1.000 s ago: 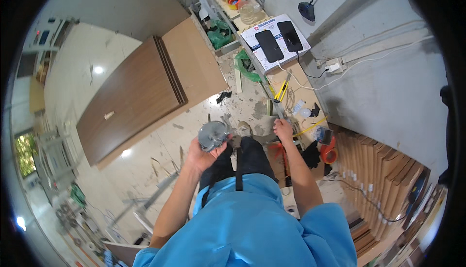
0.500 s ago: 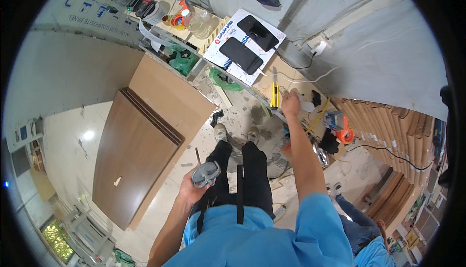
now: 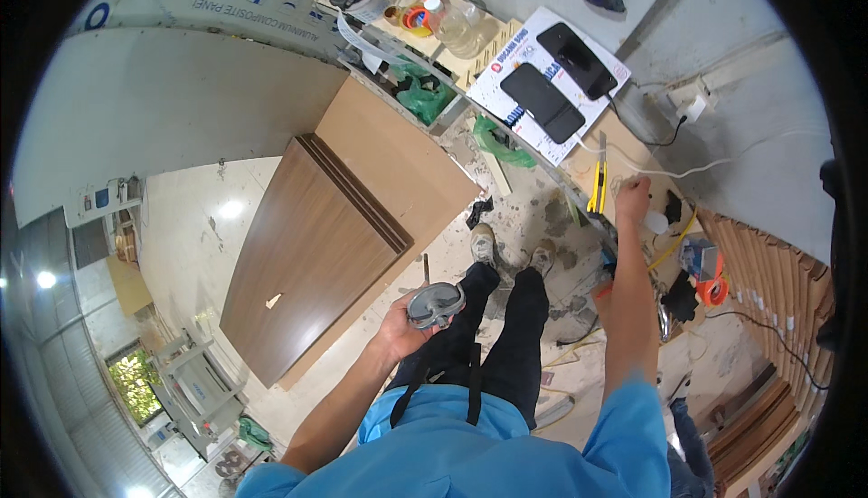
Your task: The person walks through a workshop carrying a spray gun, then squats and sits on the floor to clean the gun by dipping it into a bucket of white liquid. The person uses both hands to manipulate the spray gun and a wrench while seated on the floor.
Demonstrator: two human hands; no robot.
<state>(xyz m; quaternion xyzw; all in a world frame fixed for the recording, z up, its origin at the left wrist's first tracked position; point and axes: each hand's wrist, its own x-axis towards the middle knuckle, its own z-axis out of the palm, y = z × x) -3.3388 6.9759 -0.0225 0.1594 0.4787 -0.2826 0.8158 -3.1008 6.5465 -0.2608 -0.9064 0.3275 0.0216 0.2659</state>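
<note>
My left hand (image 3: 407, 328) is closed round a shallow, round grey object (image 3: 435, 306) with a curved ridge across its top, held above my legs; I cannot tell its exact kind. Just beyond it a thin brown stick (image 3: 426, 269) points up, apparently from the same hand. My right hand (image 3: 633, 199) reaches to the narrow bench (image 3: 579, 169) with its fingers curled together; whatever they may hold is hidden. Left of those fingers lies a yellow utility knife (image 3: 598, 186), blade out and pointing away. A small whitish round piece (image 3: 655, 222) sits beside my right wrist.
Two phones (image 3: 542, 102) lie on a white printed box (image 3: 522, 46), with cables running to a wall socket (image 3: 692, 107). Brown boards (image 3: 312, 254) are stacked at left. Orange tape (image 3: 713, 292) and cardboard sheets (image 3: 768, 272) are at right. A person's leg (image 3: 689, 435) shows lower right.
My view has turned, so the bench and boards appear farther right. My right hand looks more tightly closed beside the knife. My left hand still holds the grey object.
</note>
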